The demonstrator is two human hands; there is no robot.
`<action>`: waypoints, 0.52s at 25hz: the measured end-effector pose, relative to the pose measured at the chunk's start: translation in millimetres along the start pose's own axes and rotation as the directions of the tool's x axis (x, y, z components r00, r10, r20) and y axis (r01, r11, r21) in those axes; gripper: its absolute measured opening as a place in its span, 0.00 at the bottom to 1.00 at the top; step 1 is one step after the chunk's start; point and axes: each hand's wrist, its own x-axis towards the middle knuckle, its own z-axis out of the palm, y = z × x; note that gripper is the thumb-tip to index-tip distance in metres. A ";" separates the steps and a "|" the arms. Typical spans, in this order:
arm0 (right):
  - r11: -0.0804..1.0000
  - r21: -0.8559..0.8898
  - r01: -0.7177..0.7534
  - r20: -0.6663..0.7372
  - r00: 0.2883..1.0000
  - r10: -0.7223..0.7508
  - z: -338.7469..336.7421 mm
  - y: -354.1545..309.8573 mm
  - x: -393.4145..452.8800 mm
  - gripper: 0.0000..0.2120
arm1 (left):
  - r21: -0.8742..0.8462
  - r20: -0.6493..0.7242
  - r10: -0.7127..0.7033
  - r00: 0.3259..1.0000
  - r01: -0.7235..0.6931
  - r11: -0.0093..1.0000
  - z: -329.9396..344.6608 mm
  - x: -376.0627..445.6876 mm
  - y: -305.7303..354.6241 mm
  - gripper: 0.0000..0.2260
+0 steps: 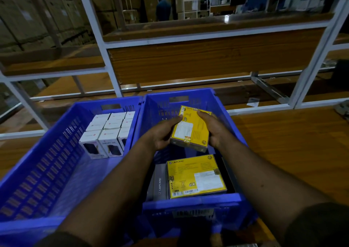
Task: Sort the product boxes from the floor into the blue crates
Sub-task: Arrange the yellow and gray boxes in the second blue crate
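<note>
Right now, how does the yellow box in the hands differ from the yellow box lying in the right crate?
The held yellow box is up in the air, gripped by the left hand and right hand; the resting yellow box lies flat in the right blue crate, untouched. The held one is tilted, its long side running away from the camera; the resting one runs crosswise. Both are yellow with white labels.

Two crates side by side, small boxes (109, 133) in left crate (37, 171), flat box (196, 176) in right crate (192, 207)

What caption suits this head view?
Both hands, left hand and right hand, hold a yellow box over the right blue crate.
</note>
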 end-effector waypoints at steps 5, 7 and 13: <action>0.993 0.020 -0.115 0.052 0.992 0.114 5.2 1.4 -3.4 0.16 | -0.101 -0.125 0.005 0.992 -0.018 0.995 3.2 11.1 -2.3 0.19; 0.993 -0.028 -0.116 0.061 0.991 0.118 7.6 0.7 -4.4 0.17 | -0.138 -0.122 -0.003 0.993 -0.014 0.990 1.0 11.9 -0.9 0.18; 0.996 -0.088 -0.012 0.025 1.000 0.014 6.9 -10.5 -9.5 0.09 | -0.140 -0.075 0.034 0.997 -0.044 0.989 -2.4 13.5 3.2 0.13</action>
